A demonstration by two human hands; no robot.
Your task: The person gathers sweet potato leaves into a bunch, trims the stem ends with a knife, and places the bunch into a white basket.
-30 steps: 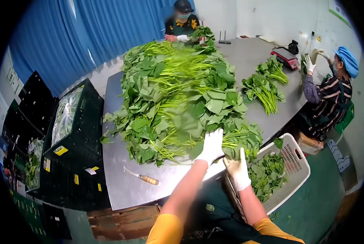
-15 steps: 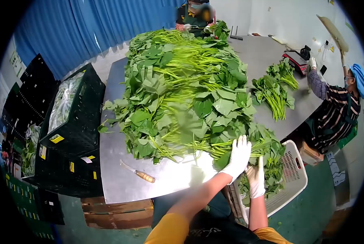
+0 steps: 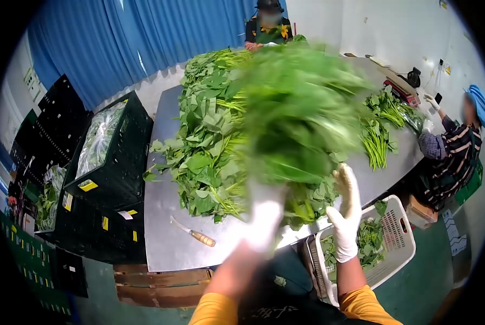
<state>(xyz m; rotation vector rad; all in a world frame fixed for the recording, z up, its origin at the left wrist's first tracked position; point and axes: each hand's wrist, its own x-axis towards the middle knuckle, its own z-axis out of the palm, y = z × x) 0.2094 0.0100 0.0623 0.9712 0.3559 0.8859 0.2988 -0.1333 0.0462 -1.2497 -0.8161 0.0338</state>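
Observation:
A large bunch of leafy greens [image 3: 310, 116], smeared by motion, is up in front of me over the heap. My left hand [image 3: 265, 211], in a white glove and blurred, grips it from below; the fingertips are hidden behind leaves. To the right, my gloved right hand [image 3: 348, 211] is open, thumb and fingers apart, beside the table edge and above the white crate [image 3: 397, 252], which holds loose leaves. The heap of leafy greens [image 3: 204, 141] lies on the metal table, with a knife [image 3: 199, 236] with a wooden handle near the front edge.
Dark crates [image 3: 104, 200] stand stacked at the left, one with bagged greens. At the right, a co-worker [image 3: 451, 146] handles greens by a red scale [image 3: 402, 93], near two bunches [image 3: 376, 138]. Another person [image 3: 267, 27] stands at the far end.
My left hand has left the heap's front right and now raises a bunch of greens. My right hand has come up from the crate with its fingers spread.

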